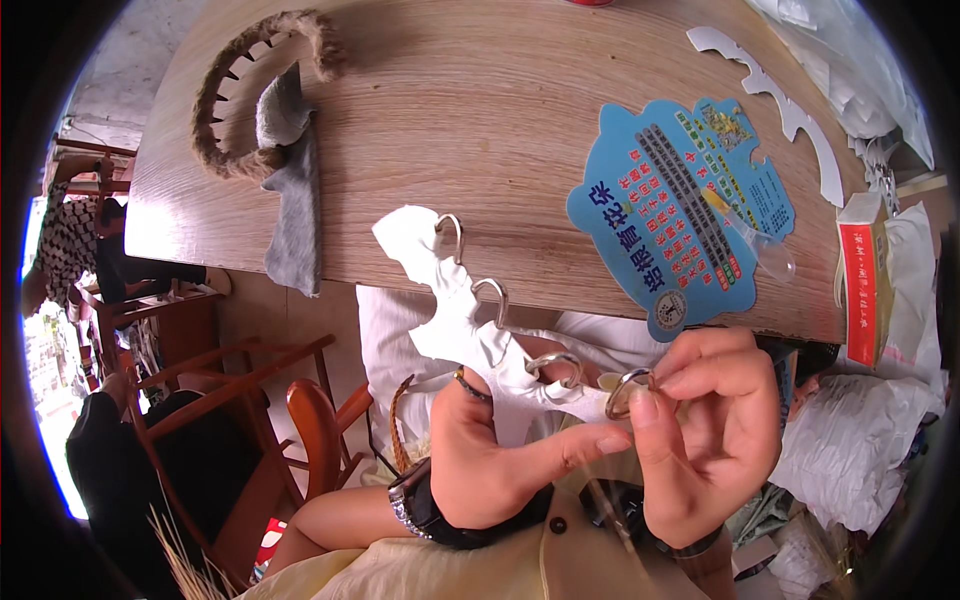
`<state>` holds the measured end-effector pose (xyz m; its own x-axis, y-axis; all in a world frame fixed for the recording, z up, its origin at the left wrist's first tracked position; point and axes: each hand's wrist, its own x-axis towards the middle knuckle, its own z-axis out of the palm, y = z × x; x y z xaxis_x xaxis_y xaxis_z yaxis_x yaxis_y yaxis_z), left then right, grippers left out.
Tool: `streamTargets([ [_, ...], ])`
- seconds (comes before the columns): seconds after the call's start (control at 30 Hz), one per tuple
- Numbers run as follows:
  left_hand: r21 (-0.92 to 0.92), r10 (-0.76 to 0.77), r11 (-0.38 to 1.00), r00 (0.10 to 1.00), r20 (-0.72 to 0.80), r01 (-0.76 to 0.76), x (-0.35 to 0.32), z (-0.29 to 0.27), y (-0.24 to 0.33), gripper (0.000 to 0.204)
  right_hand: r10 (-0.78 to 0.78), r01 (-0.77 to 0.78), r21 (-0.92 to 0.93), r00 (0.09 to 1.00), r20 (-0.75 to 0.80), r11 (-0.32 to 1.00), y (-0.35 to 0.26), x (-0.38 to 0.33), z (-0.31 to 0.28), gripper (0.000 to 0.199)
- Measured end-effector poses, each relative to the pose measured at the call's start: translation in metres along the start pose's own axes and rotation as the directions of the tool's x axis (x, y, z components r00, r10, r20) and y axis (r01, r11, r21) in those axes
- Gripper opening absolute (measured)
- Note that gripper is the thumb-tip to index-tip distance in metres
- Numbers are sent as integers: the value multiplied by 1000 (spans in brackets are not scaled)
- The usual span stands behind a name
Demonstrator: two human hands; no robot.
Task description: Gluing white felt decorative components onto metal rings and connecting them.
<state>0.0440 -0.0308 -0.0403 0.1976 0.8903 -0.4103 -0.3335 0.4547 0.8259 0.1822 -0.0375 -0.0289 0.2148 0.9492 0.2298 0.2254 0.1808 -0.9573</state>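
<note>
A white scalloped strip point(450, 300) carrying metal hooks point(495, 292) runs from the table edge down to my hands. My left hand point(490, 465), with a watch and a bracelet at the wrist, holds the strip's lower end, thumb stretched toward the right hand. My right hand point(712, 430) pinches the last metal hook point(628, 390) on that end between thumb and forefinger. Both hands are below the near edge of the wooden table point(480, 120), above my lap.
On the table lie a blue fan-shaped card point(680, 215), a half-ring of braided rope point(235, 90) with a grey cloth point(295, 215), a white cut-out arc point(790, 110) and a red-and-white box point(862, 280). Plastic bags point(850, 450) are at the right. Wooden chairs point(250, 420) and a seated person point(70, 245) are at the left.
</note>
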Motion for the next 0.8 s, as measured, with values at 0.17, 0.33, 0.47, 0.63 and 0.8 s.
streamTargets([
  [0.17,-24,78,997,995,-59,-80,2,0,-7,41,-53,52,26,998,30,998,4,-3,1,24],
  [0.33,-48,112,992,993,-35,-114,2,-1,-10,41,14,-13,132,1000,-5,991,3,-5,3,24],
  [0.47,-90,121,988,992,-48,-125,2,-1,-10,41,179,-172,172,983,-29,970,-4,-2,4,26],
  [0.63,37,136,990,990,47,-138,3,-4,-7,43,115,-162,254,975,190,953,6,3,-9,23],
  [0.8,25,98,995,995,-32,-98,3,2,-7,42,200,-255,403,964,173,879,6,1,-8,26],
])
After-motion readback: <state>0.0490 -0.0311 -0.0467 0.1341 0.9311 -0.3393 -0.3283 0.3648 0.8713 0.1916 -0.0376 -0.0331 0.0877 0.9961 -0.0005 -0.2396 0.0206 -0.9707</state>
